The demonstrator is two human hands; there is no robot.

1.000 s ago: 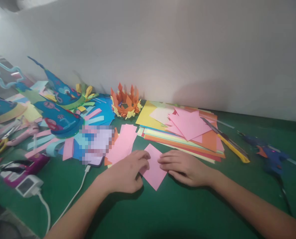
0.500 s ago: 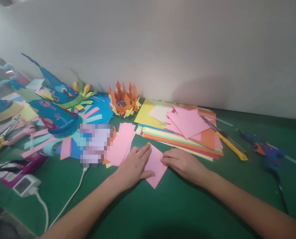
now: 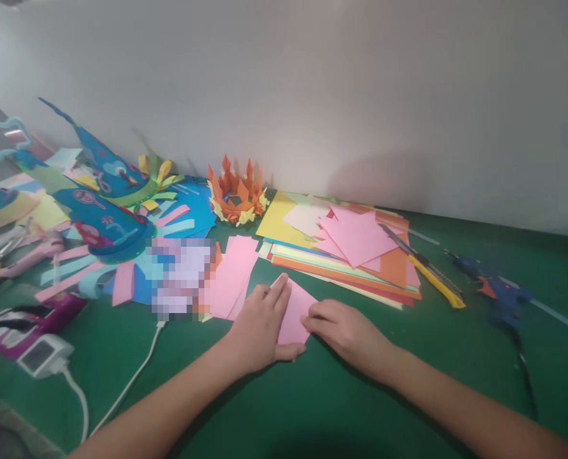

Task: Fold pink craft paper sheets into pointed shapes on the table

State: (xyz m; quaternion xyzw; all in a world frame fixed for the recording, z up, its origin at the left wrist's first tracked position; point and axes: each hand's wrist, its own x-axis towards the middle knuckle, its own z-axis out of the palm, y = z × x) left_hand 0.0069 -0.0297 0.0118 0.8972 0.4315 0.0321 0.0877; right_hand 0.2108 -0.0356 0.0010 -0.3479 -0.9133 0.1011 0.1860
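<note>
a: where's the sheet the hands are on?

b: the pink paper (image 3: 297,315) lies just below the centre of the frame, on the green table (image 3: 284,408), one corner pointing up.

a: and who has hold of it?

b: the left hand (image 3: 259,325) lies over its left part, fingers straight toward the top corner, thumb stretched out along the lower end. that's a flat press, with nothing clasped. the right hand (image 3: 348,328) has its fingers bunched at the right edge; whether they pinch the paper or only rest on it, i can't tell.

a: how would you expect it to handle?

b: very light, i'd say, so a stray nudge could skate it across the tabletop. probably thin but crisp enough to take a sharp crease. the weak point is the corners, which would bend or scuff easily.

a: so where to take it?

b: a flat palm on the middle or left to pin it, and a fingertip pinch right at the free edge on the right. i wouldn't squeeze the body of it; that could leave marks.

a: is there a fold at the lower end?

b: can't say, the thumb covers that bit.

a: anything close by?

b: the stack of coloured paper (image 3: 391,271) sits just above the right hand, with the yellow cutter (image 3: 434,277) beside it, right of centre.
</note>
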